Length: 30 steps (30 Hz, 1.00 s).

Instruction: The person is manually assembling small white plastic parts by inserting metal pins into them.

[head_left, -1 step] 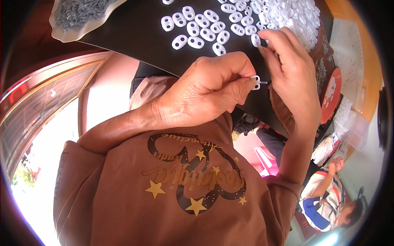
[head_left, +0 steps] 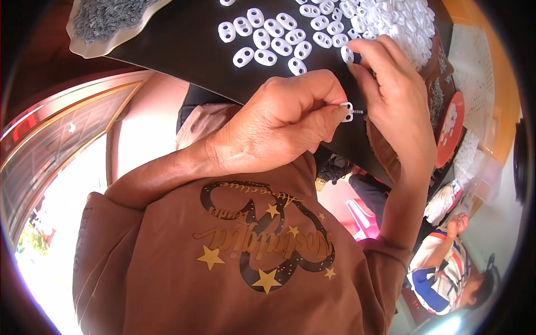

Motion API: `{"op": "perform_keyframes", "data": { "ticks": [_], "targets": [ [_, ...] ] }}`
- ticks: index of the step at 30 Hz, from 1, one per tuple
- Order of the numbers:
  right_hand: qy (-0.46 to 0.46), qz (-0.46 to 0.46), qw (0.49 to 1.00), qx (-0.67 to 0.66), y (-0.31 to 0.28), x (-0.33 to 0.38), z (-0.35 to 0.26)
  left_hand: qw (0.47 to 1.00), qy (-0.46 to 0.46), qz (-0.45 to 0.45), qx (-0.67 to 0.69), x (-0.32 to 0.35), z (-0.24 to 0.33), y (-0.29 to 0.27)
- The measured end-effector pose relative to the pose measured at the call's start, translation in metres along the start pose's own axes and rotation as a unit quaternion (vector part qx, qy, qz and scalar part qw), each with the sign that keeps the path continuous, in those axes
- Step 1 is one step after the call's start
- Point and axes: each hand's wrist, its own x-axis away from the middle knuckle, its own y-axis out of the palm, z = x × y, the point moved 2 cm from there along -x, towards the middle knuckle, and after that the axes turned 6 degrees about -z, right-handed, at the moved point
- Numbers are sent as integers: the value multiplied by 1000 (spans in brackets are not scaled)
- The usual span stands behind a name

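My left hand (head_left: 290, 120) is closed in a pinch at the middle of the view. Between its thumb and forefinger sits a white two-hole cord stopper piece (head_left: 349, 112), and a small dark spring (head_left: 358, 112) sticks out of it to the right. Just beyond, my right hand (head_left: 391, 84) has its thumb and forefinger at the two ends of another white oval cord stopper piece (head_left: 347, 54), low over the dark table (head_left: 184, 50). Several more such white pieces (head_left: 273, 28) lie scattered to its left.
A large heap of white pieces (head_left: 399, 25) rises at the far right. At the far left, a pale tray (head_left: 86, 51) holds a mass of grey springs (head_left: 106, 19). A red-orange dish (head_left: 449, 134) with white bits stands at right. Another person (head_left: 444, 268) sits at lower right.
Hardly anything differs. The right hand's fingers have shifted very slightly; the left hand keeps the same pinch.
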Motion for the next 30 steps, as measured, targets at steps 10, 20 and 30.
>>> {"op": "perform_keyframes", "data": {
  "ticks": [10, 20, 30],
  "targets": [
    [-29, 8, 998, 61, 10, 1, 1, 1000, 4, 7, 10, -3, -1, -1],
    [-36, 36, 997, 66, 14, 7, 4, 999, 41, 11, 25, -5, -1, 1],
    [160, -9, 848, -506, 4, 43, 9, 999, 9, 17, 32, -3, 2, 1]
  ]
}}
